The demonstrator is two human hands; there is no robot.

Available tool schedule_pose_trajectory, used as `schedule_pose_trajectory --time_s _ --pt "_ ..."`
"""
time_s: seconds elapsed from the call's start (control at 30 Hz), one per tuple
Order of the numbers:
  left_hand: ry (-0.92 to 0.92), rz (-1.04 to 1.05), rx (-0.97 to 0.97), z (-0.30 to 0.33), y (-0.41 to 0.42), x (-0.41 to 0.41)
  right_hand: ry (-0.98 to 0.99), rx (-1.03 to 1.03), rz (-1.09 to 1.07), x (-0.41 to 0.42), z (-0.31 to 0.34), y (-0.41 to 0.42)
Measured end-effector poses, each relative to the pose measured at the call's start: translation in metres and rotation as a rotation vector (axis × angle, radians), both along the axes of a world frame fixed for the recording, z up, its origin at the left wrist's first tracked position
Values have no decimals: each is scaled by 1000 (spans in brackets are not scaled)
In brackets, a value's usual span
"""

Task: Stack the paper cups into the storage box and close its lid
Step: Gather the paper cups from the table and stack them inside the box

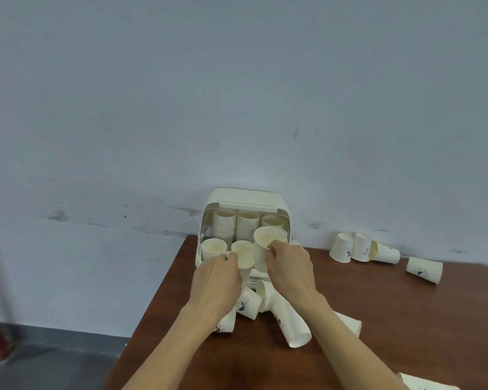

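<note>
Head view looks down over a brown table (378, 319), and at the bottom edge, nearest to the person, one paper cup (423, 382) is cut off by the frame. A little farther, several loose cups (293, 327) lie on their sides under and between the two forearms, partly hidden, so I cannot count them. Above them the left hand (217, 282) has its fingers curled around the rim of a cup (244, 256), and the right hand (289, 266) pinches the rim of a raised cup (266, 237) between thumb and fingers, just in front of the storage box (245, 197). This box stands at the far edge of the table against the wall (237, 94), and inside it I can see tall stacks of cups (224, 223) at the back and a short stack (213, 247) at the front left. Its lid seems to be lifted up, but the hinge is hard to make out. More cups (361, 247) stand or lie far to the right, well apart from the box. I judge that such cups are very light and thin, easy to crush and easy to tip over, so it is better to hold them softly at the stiff rolled rim and let each one slide straight into the next one.
</note>
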State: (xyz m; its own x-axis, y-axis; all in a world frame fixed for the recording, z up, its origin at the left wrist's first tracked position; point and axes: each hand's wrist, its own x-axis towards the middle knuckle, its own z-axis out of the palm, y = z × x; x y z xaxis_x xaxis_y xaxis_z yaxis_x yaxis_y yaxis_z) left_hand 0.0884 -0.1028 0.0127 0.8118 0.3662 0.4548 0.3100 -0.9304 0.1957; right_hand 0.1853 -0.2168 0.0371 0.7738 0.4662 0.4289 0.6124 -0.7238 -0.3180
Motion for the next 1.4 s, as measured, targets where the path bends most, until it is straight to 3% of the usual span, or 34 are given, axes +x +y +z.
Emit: schedule_pose_trajectory --time_s 0.3,0.63,0.77,0.97,1.4 --pt "-102 123 -47 -10 42 14 -39 -100 50 64 -30 82" --pt "-140 201 -50 -15 72 40 31 -377 91 79 -72 91" --pt "-151 215 -76 -16 85 58 -29 -400 97 75 -85 89" --pt "-76 215 -98 -26 100 77 -193 -347 75 69 -96 92" --pt "193 196 20 -51 100 91 -239 -335 57 77 -116 97"
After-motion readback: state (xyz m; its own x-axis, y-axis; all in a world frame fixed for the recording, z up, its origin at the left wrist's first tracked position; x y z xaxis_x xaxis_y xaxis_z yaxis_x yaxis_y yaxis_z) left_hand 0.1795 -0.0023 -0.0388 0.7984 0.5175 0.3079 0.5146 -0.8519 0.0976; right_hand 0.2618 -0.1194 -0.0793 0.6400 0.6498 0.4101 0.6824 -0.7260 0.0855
